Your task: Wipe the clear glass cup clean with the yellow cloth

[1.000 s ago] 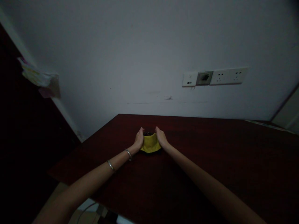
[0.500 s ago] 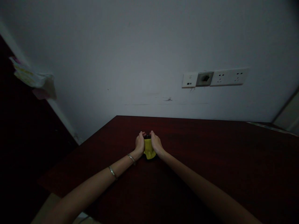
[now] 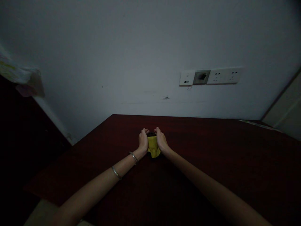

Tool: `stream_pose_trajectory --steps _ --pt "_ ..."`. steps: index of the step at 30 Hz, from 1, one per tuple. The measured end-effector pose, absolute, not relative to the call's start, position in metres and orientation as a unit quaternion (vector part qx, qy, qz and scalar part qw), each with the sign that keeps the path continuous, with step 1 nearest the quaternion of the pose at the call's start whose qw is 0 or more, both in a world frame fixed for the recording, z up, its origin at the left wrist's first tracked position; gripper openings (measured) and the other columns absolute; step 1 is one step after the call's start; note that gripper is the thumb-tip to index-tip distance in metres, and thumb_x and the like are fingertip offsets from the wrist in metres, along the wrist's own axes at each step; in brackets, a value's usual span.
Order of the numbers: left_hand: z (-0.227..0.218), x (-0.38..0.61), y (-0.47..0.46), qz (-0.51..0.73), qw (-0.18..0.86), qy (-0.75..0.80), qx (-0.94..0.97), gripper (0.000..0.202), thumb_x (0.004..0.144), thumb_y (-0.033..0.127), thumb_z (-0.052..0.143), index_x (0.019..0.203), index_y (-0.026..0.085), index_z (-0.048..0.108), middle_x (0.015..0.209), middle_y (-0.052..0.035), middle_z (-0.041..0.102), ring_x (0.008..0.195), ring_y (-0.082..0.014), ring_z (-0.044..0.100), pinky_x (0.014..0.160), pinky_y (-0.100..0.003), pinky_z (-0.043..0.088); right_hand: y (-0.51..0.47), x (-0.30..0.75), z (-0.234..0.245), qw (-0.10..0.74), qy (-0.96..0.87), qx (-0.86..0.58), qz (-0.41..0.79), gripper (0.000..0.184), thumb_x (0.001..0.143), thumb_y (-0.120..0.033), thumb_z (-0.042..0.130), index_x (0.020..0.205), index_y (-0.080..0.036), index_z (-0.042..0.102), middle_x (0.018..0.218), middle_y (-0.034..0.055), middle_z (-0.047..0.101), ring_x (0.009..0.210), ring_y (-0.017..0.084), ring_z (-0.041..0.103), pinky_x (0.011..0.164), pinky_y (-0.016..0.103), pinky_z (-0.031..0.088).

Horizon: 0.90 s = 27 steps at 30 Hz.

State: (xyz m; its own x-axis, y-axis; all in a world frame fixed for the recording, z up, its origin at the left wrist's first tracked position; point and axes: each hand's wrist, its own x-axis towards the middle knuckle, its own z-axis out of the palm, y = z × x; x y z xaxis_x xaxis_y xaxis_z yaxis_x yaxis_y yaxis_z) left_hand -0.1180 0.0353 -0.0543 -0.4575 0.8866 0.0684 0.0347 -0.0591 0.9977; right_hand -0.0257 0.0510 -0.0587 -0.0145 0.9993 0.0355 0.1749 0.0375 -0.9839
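Observation:
A yellow cloth [image 3: 153,146] lies over a dark object [image 3: 151,134] on the dark red-brown table. The top of the object is black and shiny; its kind cannot be made out in the dim light. My left hand [image 3: 143,139], with two metal bangles on its forearm, presses against its left side, palm inward. From the right side my right hand [image 3: 161,140] presses in the same way, so both hands cup the covered object between them. My fingertips reach past its far side and are partly hidden. The cloth's near edge hangs loose toward me.
The table [image 3: 211,147] meets a pale wall [image 3: 141,56] at the back. A row of sockets [image 3: 223,76] is set in the wall at right. Crumpled plastic [image 3: 25,77] hangs at the far left. Light flooring shows past the table's lower left edge.
Both hands and the cloth-covered object have shifted a little to the right and away from me. The camera view has turned slightly right. The hold looks the same.

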Motion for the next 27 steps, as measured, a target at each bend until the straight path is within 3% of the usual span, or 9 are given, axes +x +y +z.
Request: stream_pose_trajectory --steps 15,27 --pt "-0.053 0.059 0.034 0.554 0.415 0.517 0.503 0.046 0.092 0.034 0.028 0.111 0.010 0.063 0.119 -0.0153 0.064 0.114 -0.0230 0.059 0.096 -0.031 0.043 0.014 0.153 -0.053 0.525 -0.478 -0.604 0.362 0.029 0.091 -0.033 0.053 0.115 -0.017 0.055 0.117 0.0080 0.057 0.099 0.021 0.059 0.083 0.041 0.051" --pt "-0.070 0.085 0.025 0.521 0.397 0.543 0.526 0.046 0.091 0.038 0.030 0.103 0.011 0.065 0.116 -0.0163 0.065 0.112 -0.0248 0.059 0.096 -0.032 0.042 -0.002 0.178 -0.059 0.509 -0.469 -0.621 0.367 0.028 0.091 -0.033 0.052 0.114 -0.018 0.056 0.117 0.0075 0.057 0.098 0.021 0.059 0.083 0.040 0.051"
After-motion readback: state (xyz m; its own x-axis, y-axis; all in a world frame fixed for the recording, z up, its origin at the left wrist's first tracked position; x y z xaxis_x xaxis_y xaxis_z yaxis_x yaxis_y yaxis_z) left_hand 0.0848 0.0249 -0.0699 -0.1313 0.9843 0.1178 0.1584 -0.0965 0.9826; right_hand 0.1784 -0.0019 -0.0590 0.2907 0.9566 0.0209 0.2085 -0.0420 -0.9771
